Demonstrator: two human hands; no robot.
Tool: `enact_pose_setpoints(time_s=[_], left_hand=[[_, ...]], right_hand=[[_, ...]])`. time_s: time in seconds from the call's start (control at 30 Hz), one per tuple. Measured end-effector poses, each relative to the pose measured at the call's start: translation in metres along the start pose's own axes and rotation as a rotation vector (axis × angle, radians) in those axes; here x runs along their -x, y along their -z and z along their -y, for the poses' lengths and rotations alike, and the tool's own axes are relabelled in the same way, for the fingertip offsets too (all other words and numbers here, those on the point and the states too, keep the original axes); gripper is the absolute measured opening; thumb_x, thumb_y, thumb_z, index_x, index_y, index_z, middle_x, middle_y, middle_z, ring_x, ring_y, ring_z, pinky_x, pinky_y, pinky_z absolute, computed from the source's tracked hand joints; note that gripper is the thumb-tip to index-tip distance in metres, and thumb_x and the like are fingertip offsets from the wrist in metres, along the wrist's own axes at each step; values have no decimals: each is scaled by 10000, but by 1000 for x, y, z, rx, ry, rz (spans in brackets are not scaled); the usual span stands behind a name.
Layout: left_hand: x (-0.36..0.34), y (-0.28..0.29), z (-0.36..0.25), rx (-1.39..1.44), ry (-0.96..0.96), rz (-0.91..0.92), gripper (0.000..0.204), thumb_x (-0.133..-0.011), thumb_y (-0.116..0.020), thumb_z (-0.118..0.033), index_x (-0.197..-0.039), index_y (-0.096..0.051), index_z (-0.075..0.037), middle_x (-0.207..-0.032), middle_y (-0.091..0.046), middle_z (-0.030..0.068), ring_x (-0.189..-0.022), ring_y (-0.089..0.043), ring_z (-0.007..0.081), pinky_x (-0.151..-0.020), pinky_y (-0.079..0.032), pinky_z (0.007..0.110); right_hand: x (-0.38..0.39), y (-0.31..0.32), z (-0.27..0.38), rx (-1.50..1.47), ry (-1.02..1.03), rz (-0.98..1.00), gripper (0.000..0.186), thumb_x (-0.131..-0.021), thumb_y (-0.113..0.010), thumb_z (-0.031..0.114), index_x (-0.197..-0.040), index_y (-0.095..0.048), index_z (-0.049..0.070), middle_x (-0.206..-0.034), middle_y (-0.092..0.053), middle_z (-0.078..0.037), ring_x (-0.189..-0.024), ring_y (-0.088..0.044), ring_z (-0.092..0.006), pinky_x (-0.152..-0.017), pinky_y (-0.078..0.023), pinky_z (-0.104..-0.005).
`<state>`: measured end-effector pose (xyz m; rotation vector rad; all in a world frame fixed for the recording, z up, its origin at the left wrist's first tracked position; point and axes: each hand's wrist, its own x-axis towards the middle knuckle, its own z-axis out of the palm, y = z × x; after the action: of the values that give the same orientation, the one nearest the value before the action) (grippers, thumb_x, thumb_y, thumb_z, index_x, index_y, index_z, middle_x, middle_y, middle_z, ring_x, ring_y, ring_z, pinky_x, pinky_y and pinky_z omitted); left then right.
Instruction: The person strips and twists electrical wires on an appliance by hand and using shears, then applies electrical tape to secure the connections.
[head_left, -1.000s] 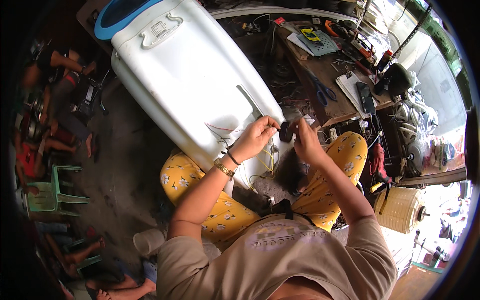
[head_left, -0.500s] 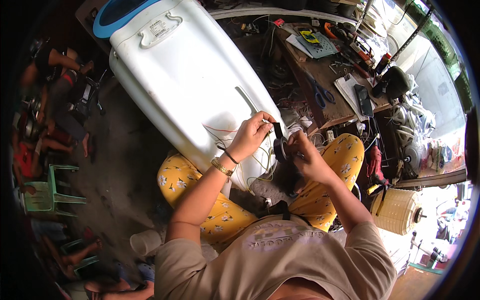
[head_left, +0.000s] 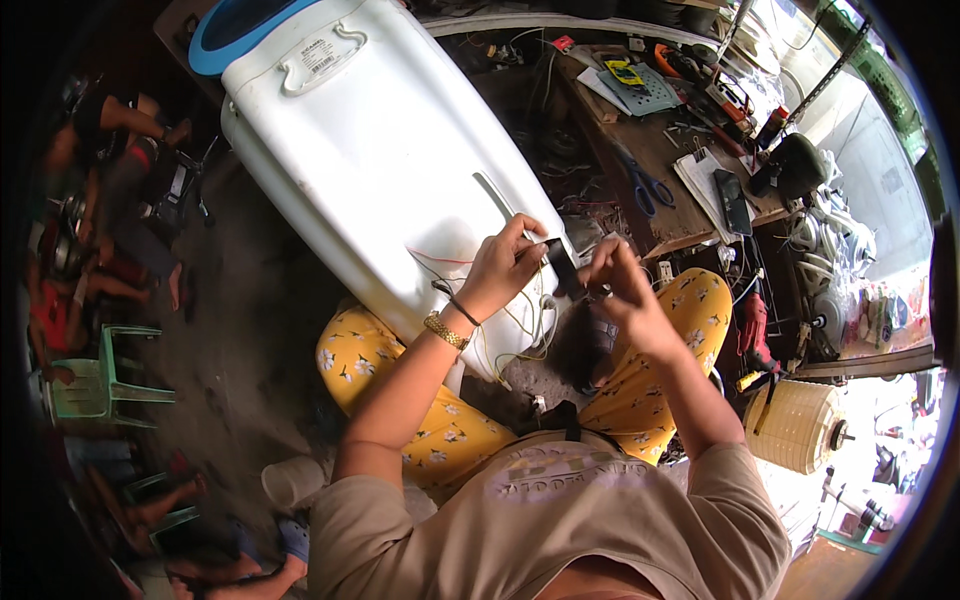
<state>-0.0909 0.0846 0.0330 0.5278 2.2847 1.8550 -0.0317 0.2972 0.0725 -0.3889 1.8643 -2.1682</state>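
My left hand (head_left: 503, 268) pinches one end of a strip of black tape (head_left: 562, 268) between thumb and fingers. Close beside it, my right hand (head_left: 628, 305) has its fingers closed at the tape's other end, slightly blurred; the roll is mostly hidden there. Both hands are over the near end of a large white plastic appliance housing (head_left: 370, 140), which lies tilted before me. Thin red wire (head_left: 440, 259) and yellowish wires (head_left: 518, 356) come out around my left hand and hang down at that end.
At the right, a wooden table (head_left: 682, 228) bears blue-handled scissors (head_left: 648, 190), a clipboard (head_left: 702, 185), a phone (head_left: 733, 203) and tools. A red power drill (head_left: 753, 330) hangs below. Leftward are a green plastic chair (head_left: 105, 380), a whitish bucket (head_left: 290, 483) and other people.
My right hand has risen slightly and its fingers have shifted around the tape. The roll, plain before, is now mostly hidden. My left hand has barely moved.
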Motion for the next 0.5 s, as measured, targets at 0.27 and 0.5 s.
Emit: enact_pose_setpoints(time_s=[0.27,0.5], left_hand=[[0,-7,21,74,-48,99,94,-980,-550,-68,-1022,-597,2,-760,-536,-40,-690,-461,21,-650,-411,185],[2,-11,7,-61,-121,-81,71,-927,-606,-4,-974,-559,22,-684,-619,69,-612,-535,56,-569,-417,247]], right_hand=[[-49,39,-81,394,45,-152,420,-759,-504,-62,-1159,-420,31,-1135,-571,-117,-1044,-556,-207,-886,-425,-299],[-60,15,14,-238,22,-101,420,-727,-470,-59,-1123,-439,76,-1092,-532,-59,-1071,-506,-153,-916,-385,-259]])
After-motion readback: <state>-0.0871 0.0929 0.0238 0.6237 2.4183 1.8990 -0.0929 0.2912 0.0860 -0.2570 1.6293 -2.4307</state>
